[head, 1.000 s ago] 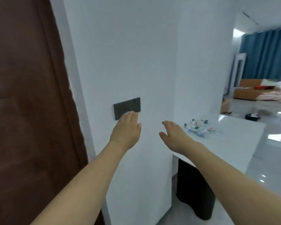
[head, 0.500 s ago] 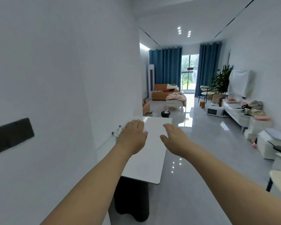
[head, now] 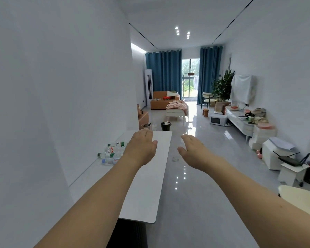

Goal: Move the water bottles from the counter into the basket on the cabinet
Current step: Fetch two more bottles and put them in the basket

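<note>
Several clear plastic water bottles with green and red labels lie in a loose pile on the white counter, against the left wall. My left hand hovers palm down above the counter, just right of the bottles, fingers apart and empty. My right hand is held out palm down over the floor, right of the counter's edge, also empty. No basket shows clearly in this view.
A white wall runs along the left. A black bin stands on the floor beyond the counter. A long white cabinet with clutter lines the right wall, white boxes and a router beside it. A sofa sits far back.
The view has swung right from the door and wall to the long room. The counter and bottles are now closer and the bottles show left of my left hand.
</note>
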Available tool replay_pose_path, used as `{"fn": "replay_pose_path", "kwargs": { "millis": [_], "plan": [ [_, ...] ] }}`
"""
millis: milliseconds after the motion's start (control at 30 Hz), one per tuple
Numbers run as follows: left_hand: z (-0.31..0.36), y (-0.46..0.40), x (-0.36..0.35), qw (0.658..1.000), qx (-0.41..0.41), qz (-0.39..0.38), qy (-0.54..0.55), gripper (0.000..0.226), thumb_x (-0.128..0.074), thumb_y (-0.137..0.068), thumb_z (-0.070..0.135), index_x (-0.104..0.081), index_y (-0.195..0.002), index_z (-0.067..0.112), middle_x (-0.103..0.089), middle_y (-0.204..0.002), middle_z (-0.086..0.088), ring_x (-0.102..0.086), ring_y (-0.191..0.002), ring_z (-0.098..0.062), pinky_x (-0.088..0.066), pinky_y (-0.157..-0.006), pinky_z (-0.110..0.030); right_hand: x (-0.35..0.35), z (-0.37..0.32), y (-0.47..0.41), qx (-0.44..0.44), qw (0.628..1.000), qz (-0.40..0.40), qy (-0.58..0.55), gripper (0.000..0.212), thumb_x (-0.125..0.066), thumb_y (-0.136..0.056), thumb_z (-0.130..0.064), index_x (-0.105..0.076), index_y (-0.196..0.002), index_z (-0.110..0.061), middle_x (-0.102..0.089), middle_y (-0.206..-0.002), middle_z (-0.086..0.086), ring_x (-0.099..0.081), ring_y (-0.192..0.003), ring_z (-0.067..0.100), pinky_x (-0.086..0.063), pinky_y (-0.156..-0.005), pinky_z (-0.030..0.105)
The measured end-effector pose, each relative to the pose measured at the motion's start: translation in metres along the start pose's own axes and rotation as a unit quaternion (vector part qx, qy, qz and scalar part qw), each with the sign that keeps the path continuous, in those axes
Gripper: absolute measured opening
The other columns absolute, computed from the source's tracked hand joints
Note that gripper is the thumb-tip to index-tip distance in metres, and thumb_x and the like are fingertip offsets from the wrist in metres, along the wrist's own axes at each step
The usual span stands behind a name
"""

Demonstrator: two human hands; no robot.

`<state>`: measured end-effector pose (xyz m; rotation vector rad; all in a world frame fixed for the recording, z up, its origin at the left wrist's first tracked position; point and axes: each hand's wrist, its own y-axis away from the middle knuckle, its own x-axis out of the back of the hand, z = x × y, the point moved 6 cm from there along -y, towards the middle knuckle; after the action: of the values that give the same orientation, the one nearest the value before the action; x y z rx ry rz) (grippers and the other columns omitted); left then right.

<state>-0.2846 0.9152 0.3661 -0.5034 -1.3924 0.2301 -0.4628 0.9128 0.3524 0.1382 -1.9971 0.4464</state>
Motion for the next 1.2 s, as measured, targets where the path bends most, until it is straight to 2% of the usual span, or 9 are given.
{"fn": "replay_pose_path", "kwargs": {
  "millis": [233,367,533,733,967,1200],
  "plan": [
    [-0.005,-0.09,-0.062,1.0,-0.024,0.0,0.0,0.046,-0.039,-0.102,0.031,-0.044,-0.14,0.006,-0.048,-0.144,-0.012,-0.042,-0.13,-0.027,-0.032,-0.111,-0.037,-0.008,0.054,-0.078,-0.017,1.0,0.004,0.003,0.053,-0.038,-0.101,-0.028,-0.026,-0.149,-0.009,-0.03,-0.154,0.009,-0.024,-0.141,0.025,-0.018,-0.113,0.034],
    [-0.019,-0.158,-0.094,0.999,-0.018,0.006,0.026,0.04,-0.041,-0.102,0.031,-0.047,-0.134,0.008,-0.051,-0.138,-0.01,-0.045,-0.124,-0.025,-0.036,-0.106,-0.037,-0.013,0.09,-0.139,-0.041,0.999,0.012,0.005,0.048,-0.039,-0.101,-0.028,-0.032,-0.144,-0.007,-0.034,-0.15,0.012,-0.03,-0.136,0.03,-0.024,-0.11,0.037],
    [-0.033,-0.241,-0.116,0.999,-0.026,0.01,0.027,0.041,-0.041,-0.102,0.03,-0.048,-0.134,0.006,-0.052,-0.137,-0.012,-0.046,-0.124,-0.028,-0.036,-0.105,-0.039,-0.003,0.122,-0.222,-0.058,0.998,0.012,0.013,0.057,-0.038,-0.101,-0.032,-0.022,-0.151,-0.011,-0.023,-0.158,0.009,-0.02,-0.144,0.027,-0.019,-0.115,0.04],
    [-0.04,-0.328,-0.15,0.999,-0.033,0.009,0.035,0.037,-0.04,-0.102,0.028,-0.05,-0.13,0.005,-0.055,-0.131,-0.012,-0.049,-0.116,-0.027,-0.039,-0.103,-0.039,0.001,0.16,-0.299,-0.066,0.997,0.013,0.022,0.058,-0.038,-0.1,-0.033,-0.02,-0.151,-0.012,-0.021,-0.159,0.008,-0.018,-0.145,0.025,-0.016,-0.117,0.039],
    [-0.029,-0.409,-0.212,0.998,-0.046,0.002,0.053,0.044,-0.041,-0.102,0.03,-0.044,-0.14,0.007,-0.05,-0.141,-0.01,-0.044,-0.128,-0.025,-0.033,-0.111,-0.042,-0.002,0.22,-0.376,-0.079,0.997,0.014,0.014,0.057,-0.037,-0.101,-0.032,-0.02,-0.152,-0.013,-0.02,-0.16,0.006,-0.017,-0.145,0.024,-0.016,-0.116,0.039],
    [-0.01,-0.515,-0.273,0.998,-0.049,0.012,0.04,0.04,-0.042,-0.101,0.03,-0.05,-0.133,0.007,-0.054,-0.134,-0.01,-0.048,-0.122,-0.025,-0.036,-0.105,-0.038,0.005,0.305,-0.463,-0.082,0.996,0.017,0.016,0.055,-0.038,-0.1,-0.03,-0.023,-0.15,-0.01,-0.025,-0.157,0.009,-0.022,-0.143,0.027,-0.019,-0.115,0.039]
  ]
}}
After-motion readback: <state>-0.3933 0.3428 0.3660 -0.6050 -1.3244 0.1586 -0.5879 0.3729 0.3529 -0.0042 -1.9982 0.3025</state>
